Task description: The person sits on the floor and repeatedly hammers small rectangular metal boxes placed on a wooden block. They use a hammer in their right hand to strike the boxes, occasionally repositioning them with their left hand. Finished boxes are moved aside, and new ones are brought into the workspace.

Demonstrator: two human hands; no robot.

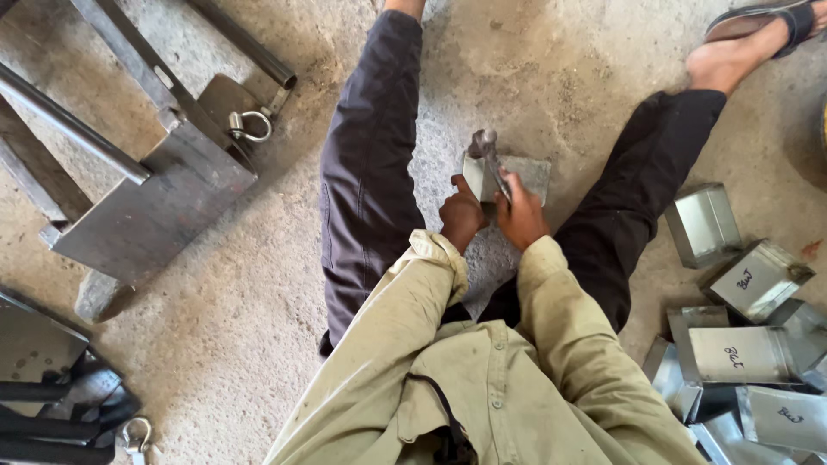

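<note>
Nearest, 2 khaki sleeves (482, 344) reach down from the person's chest toward the concrete floor (258, 344) between 2 outstretched legs in dark trousers (366, 172). The left hand (462, 213) is curled, fingers closed against the near left edge of a small flat metal sheet piece (525, 172), pinning it where it lies on the floor between the knees. The right hand (522, 215), just beside it, is wrapped tightly around the handle of a metal hand tool (488, 159), whose rounded head stands up over the far left corner of the sheet; what kind of tool it is cannot be told.

At the near right, a heap of folded sheet-metal boxes (741, 344) lies beside the right leg, several bearing handwritten marks. At the near left, dark metal parts (52, 387) sit with a small shackle (136, 430).

Farther left, a heavy steel frame (155, 207) of plate and bars rests on the floor, a ring bolt (250, 125) fixed on it. At the far right, a sandalled foot (749, 43) rests.
</note>
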